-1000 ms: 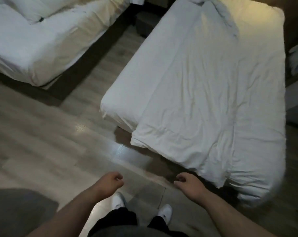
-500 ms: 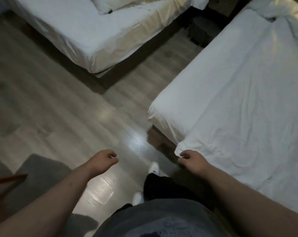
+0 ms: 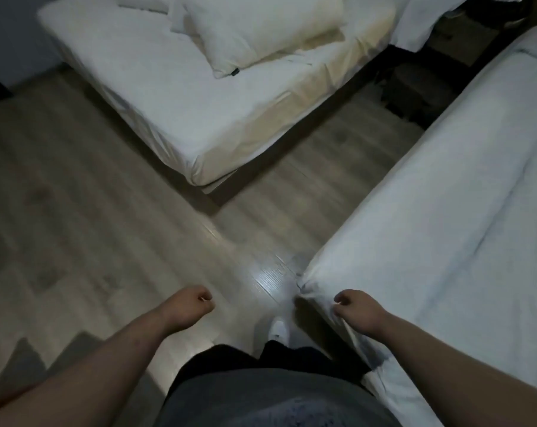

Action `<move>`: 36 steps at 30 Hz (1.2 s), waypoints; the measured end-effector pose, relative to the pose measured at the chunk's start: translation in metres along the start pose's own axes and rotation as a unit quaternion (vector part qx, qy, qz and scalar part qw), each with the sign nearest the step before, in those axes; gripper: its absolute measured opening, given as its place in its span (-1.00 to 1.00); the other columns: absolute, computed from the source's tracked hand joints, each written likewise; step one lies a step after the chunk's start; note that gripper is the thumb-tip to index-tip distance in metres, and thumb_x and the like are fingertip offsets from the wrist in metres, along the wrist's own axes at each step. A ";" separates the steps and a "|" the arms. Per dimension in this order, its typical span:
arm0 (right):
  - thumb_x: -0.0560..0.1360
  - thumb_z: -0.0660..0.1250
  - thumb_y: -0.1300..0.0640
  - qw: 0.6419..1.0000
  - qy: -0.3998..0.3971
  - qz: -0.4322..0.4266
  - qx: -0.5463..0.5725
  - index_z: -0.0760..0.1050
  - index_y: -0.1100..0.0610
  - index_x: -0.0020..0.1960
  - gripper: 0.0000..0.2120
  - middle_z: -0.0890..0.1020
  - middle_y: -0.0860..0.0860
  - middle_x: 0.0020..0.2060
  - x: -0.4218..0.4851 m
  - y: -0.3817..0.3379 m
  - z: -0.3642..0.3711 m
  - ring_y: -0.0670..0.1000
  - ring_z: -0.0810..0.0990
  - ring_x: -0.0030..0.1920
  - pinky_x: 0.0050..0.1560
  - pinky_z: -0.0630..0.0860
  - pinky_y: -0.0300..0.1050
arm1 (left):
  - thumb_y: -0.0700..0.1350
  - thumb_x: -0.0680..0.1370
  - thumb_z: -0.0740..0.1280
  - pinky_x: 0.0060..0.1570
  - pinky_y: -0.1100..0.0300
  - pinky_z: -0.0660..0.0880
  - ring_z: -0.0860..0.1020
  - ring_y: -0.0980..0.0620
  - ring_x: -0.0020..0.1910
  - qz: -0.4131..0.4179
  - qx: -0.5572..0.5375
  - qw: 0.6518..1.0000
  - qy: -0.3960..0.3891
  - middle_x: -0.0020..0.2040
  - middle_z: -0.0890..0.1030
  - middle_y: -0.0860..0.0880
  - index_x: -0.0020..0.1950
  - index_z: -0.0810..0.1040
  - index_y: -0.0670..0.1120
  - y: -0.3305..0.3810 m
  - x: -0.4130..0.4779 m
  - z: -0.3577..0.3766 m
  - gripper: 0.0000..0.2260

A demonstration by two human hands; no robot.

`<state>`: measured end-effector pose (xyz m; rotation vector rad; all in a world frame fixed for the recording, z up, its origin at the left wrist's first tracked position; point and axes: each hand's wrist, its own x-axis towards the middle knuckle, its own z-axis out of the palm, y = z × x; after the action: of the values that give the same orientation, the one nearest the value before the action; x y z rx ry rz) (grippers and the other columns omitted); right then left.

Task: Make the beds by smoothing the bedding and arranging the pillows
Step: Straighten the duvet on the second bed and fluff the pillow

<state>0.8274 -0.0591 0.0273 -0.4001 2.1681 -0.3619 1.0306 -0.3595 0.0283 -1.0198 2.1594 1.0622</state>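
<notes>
Compared with before, the soft white pillow (image 3: 261, 29) on the far white-sheeted bed (image 3: 168, 97) shows more fully. The left hand (image 3: 193, 306) has its fingers loosely curled and empty. The right hand (image 3: 358, 309) curls at the corner of the near white bed (image 3: 446, 226), which is cut off at the right; its grip is unclear.

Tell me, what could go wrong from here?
The shoe is close to the corner of the near bed, so a trip seems possible. Dim light may hide wrinkles in the bedding. The pillow lies askew on the far bed and could be overlooked.
</notes>
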 end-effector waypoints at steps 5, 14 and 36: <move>0.50 0.32 0.03 0.998 0.034 0.014 0.049 0.54 0.14 0.18 -0.70 0.59 0.00 0.07 0.046 -0.036 -0.048 -0.02 0.52 0.05 0.04 0.38 -0.18 | -0.10 0.54 0.34 0.01 0.23 0.40 0.54 0.03 0.04 0.020 -0.008 1.000 0.003 0.06 0.59 -0.05 0.14 0.58 -0.13 0.043 0.059 -0.061 -0.80; 0.48 0.33 0.04 0.987 0.083 0.071 0.117 0.59 0.12 0.03 -0.80 0.62 0.00 -0.04 0.144 -0.095 -0.114 0.00 0.56 -0.02 0.01 0.46 -0.12 | -0.09 0.53 0.35 0.01 0.19 0.45 0.55 0.03 -0.02 0.064 0.065 0.995 -0.035 -0.01 0.60 -0.03 0.08 0.59 -0.10 0.114 0.208 -0.172 -0.83; 0.51 0.32 0.03 0.929 0.147 0.230 0.249 0.61 0.14 0.04 -0.77 0.63 0.06 0.03 0.307 -0.046 -0.327 0.06 0.56 0.05 0.10 0.49 -0.05 | -0.09 0.50 0.36 0.04 0.13 0.46 0.58 -0.01 -0.04 0.182 0.247 0.938 -0.161 -0.05 0.65 -0.10 -0.08 0.65 -0.12 0.470 0.476 -0.225 -0.87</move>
<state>0.3963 -0.1890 0.0124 0.4699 2.2668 -0.7114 0.3490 -0.5415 0.0167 -0.2036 2.2104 0.7077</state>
